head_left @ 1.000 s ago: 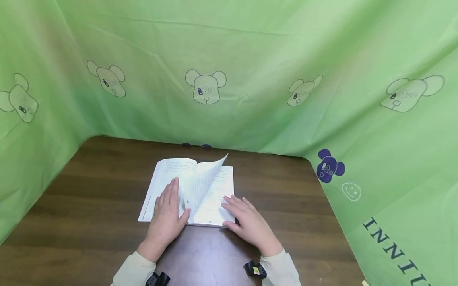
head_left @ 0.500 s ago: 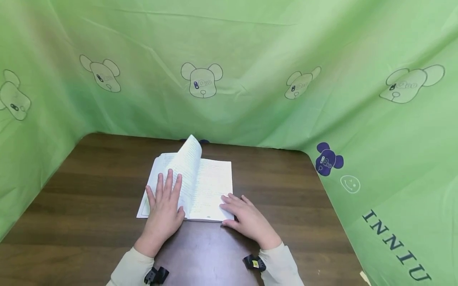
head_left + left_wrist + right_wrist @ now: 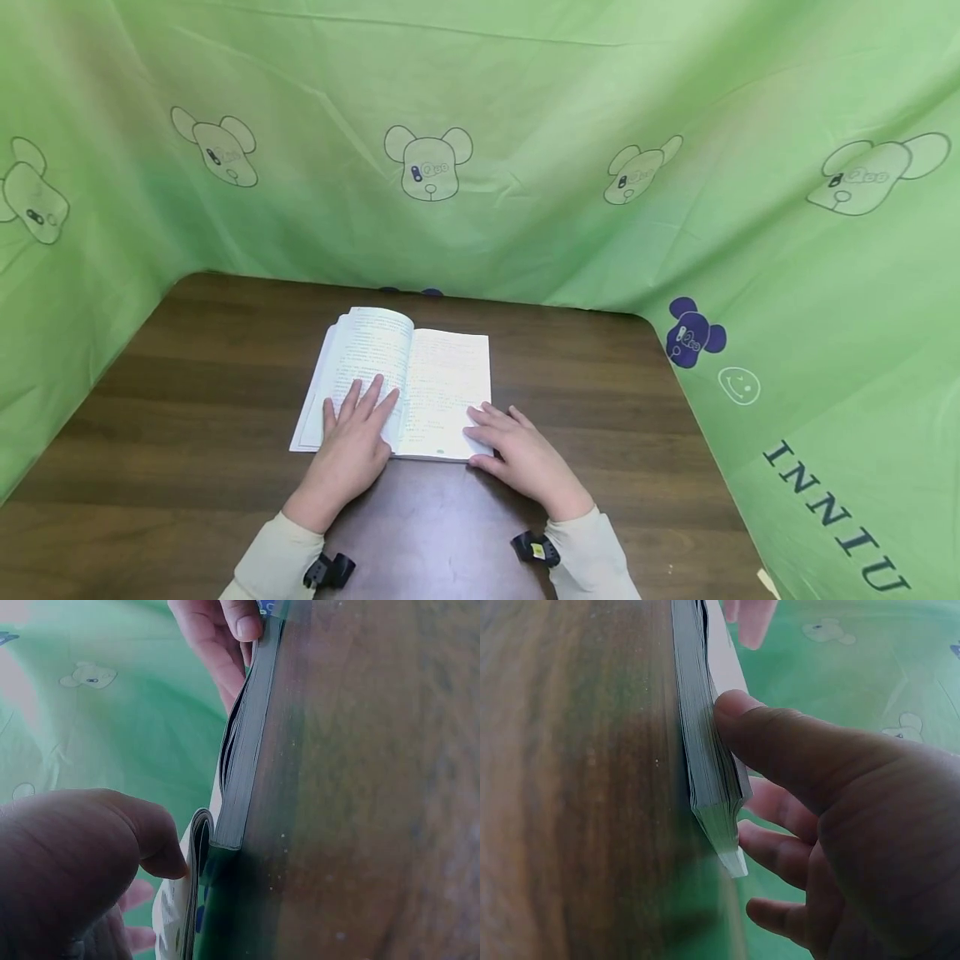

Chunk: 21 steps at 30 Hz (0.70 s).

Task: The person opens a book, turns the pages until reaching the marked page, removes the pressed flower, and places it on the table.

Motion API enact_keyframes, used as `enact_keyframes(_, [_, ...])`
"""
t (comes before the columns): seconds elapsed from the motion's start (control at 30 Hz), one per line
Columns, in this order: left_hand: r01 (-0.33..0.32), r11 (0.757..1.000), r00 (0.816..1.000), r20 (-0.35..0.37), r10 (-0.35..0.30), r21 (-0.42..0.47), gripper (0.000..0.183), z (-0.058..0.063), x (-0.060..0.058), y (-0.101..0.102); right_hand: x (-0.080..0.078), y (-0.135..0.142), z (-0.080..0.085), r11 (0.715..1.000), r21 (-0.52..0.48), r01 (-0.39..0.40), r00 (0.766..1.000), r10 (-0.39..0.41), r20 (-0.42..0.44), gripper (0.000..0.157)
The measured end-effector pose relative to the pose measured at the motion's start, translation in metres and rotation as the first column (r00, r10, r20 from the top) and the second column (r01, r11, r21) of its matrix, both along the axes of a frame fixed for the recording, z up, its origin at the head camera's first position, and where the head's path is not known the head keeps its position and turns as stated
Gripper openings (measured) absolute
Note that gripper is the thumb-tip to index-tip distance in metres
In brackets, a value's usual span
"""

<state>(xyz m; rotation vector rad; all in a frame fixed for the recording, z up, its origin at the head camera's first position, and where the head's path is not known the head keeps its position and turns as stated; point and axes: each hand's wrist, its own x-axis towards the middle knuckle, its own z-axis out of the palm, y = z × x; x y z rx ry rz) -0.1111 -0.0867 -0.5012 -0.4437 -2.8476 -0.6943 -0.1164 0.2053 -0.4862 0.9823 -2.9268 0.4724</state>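
An open book (image 3: 450,367) with printed pages lies on the brown wooden table (image 3: 600,392). My left hand (image 3: 348,454) rests on the lower part of the left page, its fingers spread. In the left wrist view, the left thumb (image 3: 161,840) touches the folded left leaves near the spine. My right hand (image 3: 528,462) rests at the near right corner of the right page, fingers loosely bent. The right wrist view shows its thumb (image 3: 742,712) touching the upper edge of the thick page block (image 3: 705,727).
Green cloth (image 3: 525,242) printed with bear heads hangs around the back and sides of the table. A black wrist device (image 3: 330,572) sits at the left sleeve, and another device (image 3: 536,548) at the right sleeve.
A raised leaf has swung from the right side over to the left and now lies down there. The left hand spread its fingers and pressed on it. The right hand stayed nearly still.
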Motion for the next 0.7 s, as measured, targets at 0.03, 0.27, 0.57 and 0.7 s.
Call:
enact_keyframes(0.03, [-0.002, 1.0, 1.0, 0.009, 0.002, -0.003, 0.065, 0.0003, 0.0001, 0.0, -0.0001, 0.0002, 0.0002, 1.0, 0.002, -0.004, 1.0, 0.004, -0.007, 0.045])
enact_keyframes(0.27, [-0.039, 0.999, 0.994, 0.099, 0.041, -0.014, 0.048, 0.0014, -0.0001, -0.0003, -0.0004, 0.0013, 0.0017, 0.999, 0.027, -0.028, 0.997, 0.03, -0.078, 0.026])
enact_keyframes(0.57, [-0.046, 0.999, 0.988, 0.147, 0.048, -0.017, 0.056, 0.003, 0.0003, -0.0028, -0.0007, -0.0006, 0.0047, 0.996, 0.08, -0.05, 0.982, 0.064, -0.176, 0.007])
enact_keyframes(0.7, [-0.05, 0.998, 0.986, 0.158, 0.054, -0.024, 0.056, 0.0028, 0.0001, -0.0032, -0.0008, -0.0011, 0.0048, 0.995, 0.087, -0.048, 0.982, 0.063, -0.177, 0.009])
